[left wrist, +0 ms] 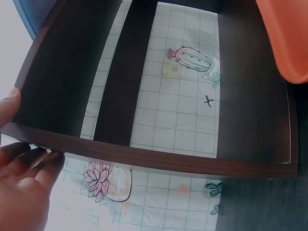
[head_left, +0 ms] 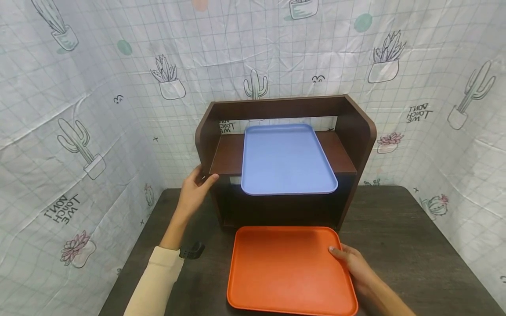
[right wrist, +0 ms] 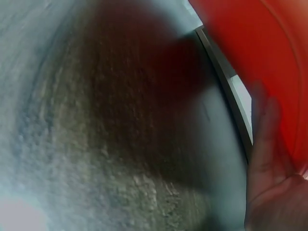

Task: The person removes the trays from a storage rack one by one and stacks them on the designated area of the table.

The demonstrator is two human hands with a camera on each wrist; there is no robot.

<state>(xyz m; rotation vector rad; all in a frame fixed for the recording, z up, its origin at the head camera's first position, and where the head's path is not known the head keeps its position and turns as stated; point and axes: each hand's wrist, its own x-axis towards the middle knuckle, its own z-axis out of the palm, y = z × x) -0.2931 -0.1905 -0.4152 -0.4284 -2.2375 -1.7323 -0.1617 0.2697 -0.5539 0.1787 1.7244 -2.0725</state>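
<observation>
A dark brown two-tier shelf [head_left: 282, 208] stands at the back of the table. My left hand [head_left: 193, 193] grips its left side panel, the thumb at the front edge and the fingers around the outer face; the left wrist view shows this hand [left wrist: 29, 187] close up. On the upper board lies a blue tray [head_left: 286, 160], its near end jutting past the board's front. My right hand [head_left: 353, 265] holds an orange tray [head_left: 290, 272] by its right edge, thumb over the rim. In the right wrist view the fingers [right wrist: 264, 139] lie flat under the tray.
The dark wooden table [head_left: 395, 237] extends on both sides of the shelf. A white grid-patterned cloth [head_left: 106, 153] with cactus drawings hangs behind and along both sides. The shelf's lower compartment opens just behind the orange tray.
</observation>
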